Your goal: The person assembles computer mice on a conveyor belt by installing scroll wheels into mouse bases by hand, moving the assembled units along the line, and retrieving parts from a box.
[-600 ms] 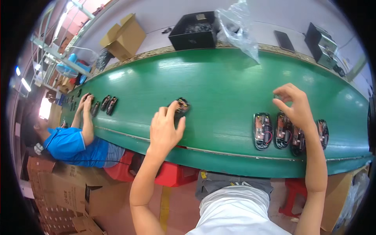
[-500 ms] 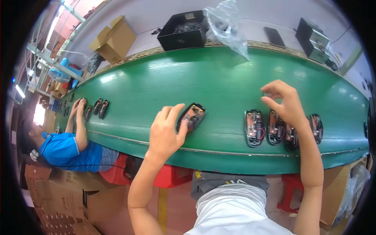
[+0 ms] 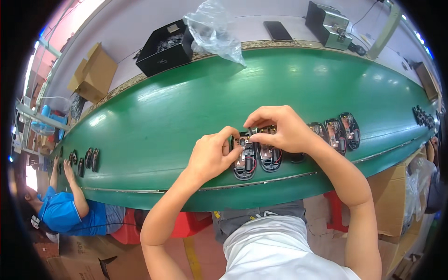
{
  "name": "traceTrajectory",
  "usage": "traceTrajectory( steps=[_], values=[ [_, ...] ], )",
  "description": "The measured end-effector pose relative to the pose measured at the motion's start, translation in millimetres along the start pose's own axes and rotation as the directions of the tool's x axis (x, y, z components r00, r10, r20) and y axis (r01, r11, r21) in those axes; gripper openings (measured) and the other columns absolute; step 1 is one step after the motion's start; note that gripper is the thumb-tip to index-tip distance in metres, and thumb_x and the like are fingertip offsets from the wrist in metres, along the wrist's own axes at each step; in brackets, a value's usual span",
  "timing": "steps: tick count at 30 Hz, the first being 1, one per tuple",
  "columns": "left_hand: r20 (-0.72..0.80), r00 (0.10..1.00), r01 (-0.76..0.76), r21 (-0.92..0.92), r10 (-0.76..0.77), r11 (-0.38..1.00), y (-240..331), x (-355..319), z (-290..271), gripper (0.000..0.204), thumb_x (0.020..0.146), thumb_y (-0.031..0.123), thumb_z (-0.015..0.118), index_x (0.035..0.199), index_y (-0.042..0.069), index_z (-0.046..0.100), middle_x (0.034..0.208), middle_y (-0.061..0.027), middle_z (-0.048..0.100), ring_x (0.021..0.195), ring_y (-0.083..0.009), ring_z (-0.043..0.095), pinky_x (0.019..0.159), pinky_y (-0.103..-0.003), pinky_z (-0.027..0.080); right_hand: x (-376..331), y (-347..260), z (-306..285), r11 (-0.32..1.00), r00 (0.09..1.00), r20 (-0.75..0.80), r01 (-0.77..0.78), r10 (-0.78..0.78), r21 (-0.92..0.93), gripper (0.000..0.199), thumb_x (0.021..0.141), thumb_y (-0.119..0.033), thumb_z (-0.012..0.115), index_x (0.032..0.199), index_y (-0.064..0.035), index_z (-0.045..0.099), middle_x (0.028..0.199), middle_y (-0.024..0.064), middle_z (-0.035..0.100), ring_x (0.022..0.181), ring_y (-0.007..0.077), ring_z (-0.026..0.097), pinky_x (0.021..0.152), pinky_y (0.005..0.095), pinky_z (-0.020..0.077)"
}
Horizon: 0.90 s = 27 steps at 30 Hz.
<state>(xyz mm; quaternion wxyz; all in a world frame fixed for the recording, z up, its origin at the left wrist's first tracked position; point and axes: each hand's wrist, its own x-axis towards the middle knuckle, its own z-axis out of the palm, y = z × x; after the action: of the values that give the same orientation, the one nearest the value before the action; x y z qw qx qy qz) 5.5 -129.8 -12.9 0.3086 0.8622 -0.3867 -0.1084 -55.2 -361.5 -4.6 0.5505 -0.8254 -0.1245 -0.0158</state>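
An opened black computer mouse (image 3: 244,163), with a brown circuit board and red wires showing, lies on the green work surface before me. My left hand (image 3: 212,154) grips its upper left side between thumb and forefinger. Just above it on the right, my right hand (image 3: 280,128) is closed in a pinch on a small dark part (image 3: 250,132), whose kind I cannot make out. Beside it lies a second opened mouse (image 3: 271,158), partly under my right hand. More opened mice (image 3: 335,135) continue the row to the right, some half hidden by my right forearm.
Along the far edge stand a cardboard box (image 3: 93,74), a black box (image 3: 163,60), a clear plastic bag (image 3: 217,35), a dark phone (image 3: 277,31) and a metal device (image 3: 329,28). A co-worker (image 3: 70,205) in blue handles similar units at the left. Dark parts (image 3: 423,116) lie far right.
My view has swung to the right. My left hand has gone from a lifted mouse to one lying in the row. My right hand has come down beside it, still pinching.
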Motion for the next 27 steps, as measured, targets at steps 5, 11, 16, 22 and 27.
traceTrajectory(
  steps=[5, 11, 16, 22, 27],
  values=[
    [0.016, 0.999, -0.048, -0.129, 0.05, 0.991, -11, 11, 10, 0.022, 0.083, 0.011, 0.077, 0.1, 0.005, 0.065, 0.052, -0.0006, 0.045, 0.046, -0.0111, 0.043, 0.049, -0.03, 0.035, -1, 7, 9, 0.983, 0.995, -0.015, 0.1, -0.103, -0.152, 0.031, 0.08, -0.013, 0.083, 0.107, -0.0023, 0.073, 0.101, 0.0108, 0.075, 0.092, 0.0236, 0.072, 0.083, 0.034, 0.057],
    [-0.104, 0.992, -0.102, -0.259, 0.078, 0.96, -20, 6, 21, 0.018, 0.079, 0.002, 0.075, 0.094, 0.004, 0.065, 0.052, 0.0025, 0.037, 0.047, -0.0058, 0.035, 0.047, -0.026, 0.029, -4, 9, 22, 0.966, 0.995, -0.018, 0.091, -0.098, -0.241, 0.026, 0.081, -0.018, 0.081, 0.101, -0.0044, 0.072, 0.097, 0.0121, 0.074, 0.094, 0.0324, 0.07, 0.082, 0.0423, 0.055],
    [-0.134, 0.985, -0.136, -0.254, 0.104, 0.958, -21, 8, 25, 0.018, 0.078, 0.001, 0.075, 0.093, 0.004, 0.064, 0.052, 0.003, 0.035, 0.047, -0.0055, 0.033, 0.047, -0.026, 0.028, -5, 12, 22, 0.922, 0.989, 0.0, 0.14, -0.15, -0.36, 0.028, 0.077, -0.011, 0.084, 0.102, -0.0048, 0.073, 0.101, 0.0069, 0.074, 0.089, 0.027, 0.068, 0.07, 0.0369, 0.0564],
    [-0.114, 0.993, -0.051, -0.186, 0.03, 0.981, -15, 9, 29, 0.019, 0.077, 0.008, 0.075, 0.09, 0.009, 0.062, 0.05, -0.0011, 0.039, 0.042, -0.0172, 0.044, 0.045, -0.034, 0.036, -9, 4, 23, 0.879, 0.989, 0.021, 0.141, -0.148, -0.455, 0.026, 0.075, -0.006, 0.083, 0.097, -0.0034, 0.07, 0.102, 0.0073, 0.073, 0.086, 0.0288, 0.066, 0.071, 0.0382, 0.0559],
    [-0.153, 0.987, -0.072, -0.166, 0.046, 0.984, -15, 8, 32, 0.02, 0.076, 0.006, 0.074, 0.091, 0.008, 0.062, 0.05, -0.0023, 0.039, 0.041, -0.018, 0.044, 0.045, -0.034, 0.037, -6, -4, 27, 0.836, 0.986, 0.053, 0.162, -0.158, -0.524, 0.025, 0.073, -0.006, 0.082, 0.093, -0.0031, 0.068, 0.098, 0.0084, 0.072, 0.084, 0.0311, 0.066, 0.072, 0.041, 0.0547]
  ],
)
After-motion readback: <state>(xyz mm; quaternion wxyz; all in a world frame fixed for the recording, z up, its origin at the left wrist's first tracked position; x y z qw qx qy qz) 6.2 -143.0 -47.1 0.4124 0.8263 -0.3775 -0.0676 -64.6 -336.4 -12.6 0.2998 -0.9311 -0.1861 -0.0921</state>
